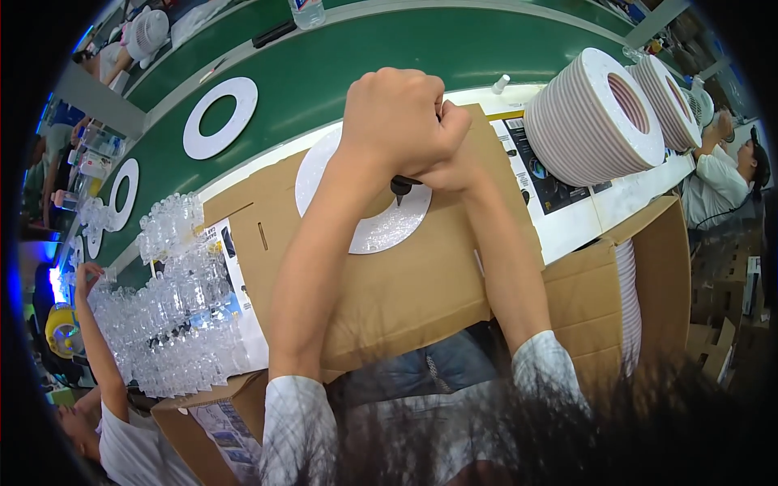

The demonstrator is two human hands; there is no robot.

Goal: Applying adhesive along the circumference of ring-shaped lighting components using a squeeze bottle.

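Clenched left hand (393,117) tops right hand (452,168), which seems closed on a black tool (400,187); whether the left grips it, I cannot tell. Cardboard (405,296) lies beneath, between clear pieces (174,292) and a ring stack (559,130). On it, the left forearm (320,271) partly covers a white ring (393,230); the tool's handle is hidden.
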